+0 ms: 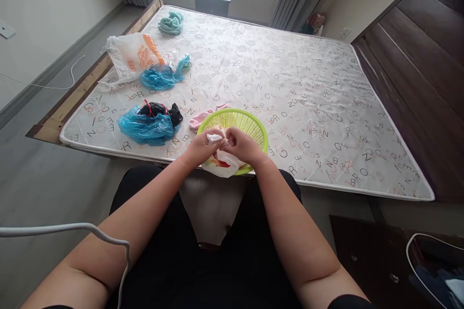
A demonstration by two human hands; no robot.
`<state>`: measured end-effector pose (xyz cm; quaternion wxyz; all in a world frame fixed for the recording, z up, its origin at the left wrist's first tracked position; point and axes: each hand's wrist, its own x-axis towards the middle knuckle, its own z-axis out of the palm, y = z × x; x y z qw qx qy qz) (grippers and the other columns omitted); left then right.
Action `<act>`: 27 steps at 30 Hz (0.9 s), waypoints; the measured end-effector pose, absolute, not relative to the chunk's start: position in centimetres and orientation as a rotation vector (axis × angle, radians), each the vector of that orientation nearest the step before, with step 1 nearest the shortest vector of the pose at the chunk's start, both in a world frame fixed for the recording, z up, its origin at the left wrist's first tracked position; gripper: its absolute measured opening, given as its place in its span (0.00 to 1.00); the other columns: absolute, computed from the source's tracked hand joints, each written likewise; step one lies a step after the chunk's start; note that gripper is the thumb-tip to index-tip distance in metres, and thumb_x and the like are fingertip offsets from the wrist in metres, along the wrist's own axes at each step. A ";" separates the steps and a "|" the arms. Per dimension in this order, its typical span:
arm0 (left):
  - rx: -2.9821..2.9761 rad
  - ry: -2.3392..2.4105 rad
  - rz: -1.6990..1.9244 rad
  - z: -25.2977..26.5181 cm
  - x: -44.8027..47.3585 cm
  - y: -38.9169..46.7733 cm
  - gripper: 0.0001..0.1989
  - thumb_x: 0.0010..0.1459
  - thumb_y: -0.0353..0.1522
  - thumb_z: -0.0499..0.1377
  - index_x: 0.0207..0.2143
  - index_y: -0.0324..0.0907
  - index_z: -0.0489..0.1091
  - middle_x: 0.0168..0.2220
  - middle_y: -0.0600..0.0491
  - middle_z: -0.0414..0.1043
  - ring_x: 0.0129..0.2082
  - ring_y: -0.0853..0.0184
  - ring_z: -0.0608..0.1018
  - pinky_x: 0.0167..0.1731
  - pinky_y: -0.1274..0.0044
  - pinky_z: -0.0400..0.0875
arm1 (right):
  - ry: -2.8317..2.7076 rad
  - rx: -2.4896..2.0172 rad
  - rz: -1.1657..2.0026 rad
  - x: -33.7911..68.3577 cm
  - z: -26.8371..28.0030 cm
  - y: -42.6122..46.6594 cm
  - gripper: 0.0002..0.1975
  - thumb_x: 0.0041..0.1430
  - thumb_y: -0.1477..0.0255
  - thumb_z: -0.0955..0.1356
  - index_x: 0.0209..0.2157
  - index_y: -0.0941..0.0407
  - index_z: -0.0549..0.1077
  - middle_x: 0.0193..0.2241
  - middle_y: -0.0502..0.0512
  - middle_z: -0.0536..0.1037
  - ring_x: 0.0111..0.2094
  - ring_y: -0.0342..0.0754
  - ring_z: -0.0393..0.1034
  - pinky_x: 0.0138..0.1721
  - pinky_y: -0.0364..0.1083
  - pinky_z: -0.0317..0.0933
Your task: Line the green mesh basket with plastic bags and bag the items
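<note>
Over a lime-green plastic basket at the mattress's near edge, both my hands are closed on the gathered top of a white plastic bag. My left hand pinches the bag from one side. My right hand, fingers curled, grips it from the other side, close against the left. The bag hangs below my fingers over the basket's near rim, with something red and orange showing on or through it. What lies inside the basket is mostly hidden by my hands. A pink cloth lies partly behind the basket.
On the lettered mattress, to the left, are a blue bag with a black bag, another blue bag, a white-and-orange bag and a green towel. A white cable crosses by my left arm.
</note>
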<state>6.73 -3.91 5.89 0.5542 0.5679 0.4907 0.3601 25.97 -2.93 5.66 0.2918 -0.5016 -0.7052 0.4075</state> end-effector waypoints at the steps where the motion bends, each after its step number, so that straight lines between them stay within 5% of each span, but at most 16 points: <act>1: 1.357 1.157 0.852 5.9 6.8 -3.9 0.18 0.56 0.45 0.68 0.41 0.43 0.75 0.26 0.57 0.74 0.18 0.73 0.74 0.20 0.80 0.69 | -1.893 -1.346 0.993 25.8 5.4 -2.8 0.13 0.53 0.64 0.74 0.34 0.52 0.68 0.30 0.47 0.71 0.31 0.44 0.63 0.34 0.46 0.60; 5: 1.512 1.090 0.869 5.8 6.9 -3.9 0.14 0.58 0.43 0.66 0.38 0.42 0.76 0.32 0.54 0.77 0.24 0.72 0.76 0.27 0.78 0.73 | -1.904 -1.232 0.836 25.6 4.5 -2.7 0.16 0.53 0.69 0.72 0.44 0.53 0.71 0.44 0.55 0.75 0.44 0.50 0.70 0.45 0.50 0.64; 9: 1.755 0.953 0.897 5.7 6.9 -4.0 0.10 0.62 0.39 0.63 0.38 0.42 0.78 0.36 0.49 0.79 0.35 0.65 0.80 0.41 0.72 0.76 | -1.982 -1.296 0.881 25.5 4.4 -3.0 0.17 0.53 0.73 0.70 0.47 0.52 0.72 0.37 0.52 0.78 0.38 0.50 0.72 0.42 0.48 0.64; 14: 2.036 0.868 0.930 5.5 6.6 -4.4 0.10 0.64 0.35 0.60 0.43 0.47 0.81 0.46 0.46 0.81 0.47 0.59 0.81 0.52 0.67 0.74 | -2.047 -1.327 0.781 25.3 4.8 -3.2 0.17 0.56 0.75 0.69 0.48 0.52 0.75 0.40 0.53 0.82 0.40 0.51 0.74 0.43 0.48 0.64; 19: 2.175 0.935 0.975 4.9 6.5 -4.5 0.12 0.63 0.34 0.60 0.46 0.49 0.81 0.53 0.47 0.79 0.52 0.59 0.81 0.54 0.67 0.75 | -2.019 -1.390 0.746 25.0 5.0 -2.9 0.02 0.58 0.72 0.69 0.34 0.53 0.76 0.32 0.52 0.80 0.33 0.49 0.71 0.38 0.47 0.62; 22: 2.244 0.955 1.028 4.5 6.5 -4.3 0.12 0.63 0.32 0.60 0.46 0.47 0.81 0.52 0.45 0.80 0.53 0.57 0.81 0.56 0.65 0.74 | -1.934 -1.449 0.731 25.1 4.8 -2.6 0.08 0.58 0.71 0.68 0.25 0.54 0.71 0.26 0.51 0.75 0.30 0.47 0.67 0.36 0.47 0.62; 27: 2.296 0.948 1.103 4.2 6.4 -4.0 0.13 0.65 0.30 0.58 0.48 0.47 0.80 0.51 0.45 0.80 0.54 0.57 0.80 0.59 0.62 0.73 | -1.851 -1.172 1.098 26.2 4.9 -2.0 0.07 0.58 0.67 0.68 0.32 0.55 0.77 0.44 0.56 0.78 0.46 0.51 0.72 0.50 0.49 0.66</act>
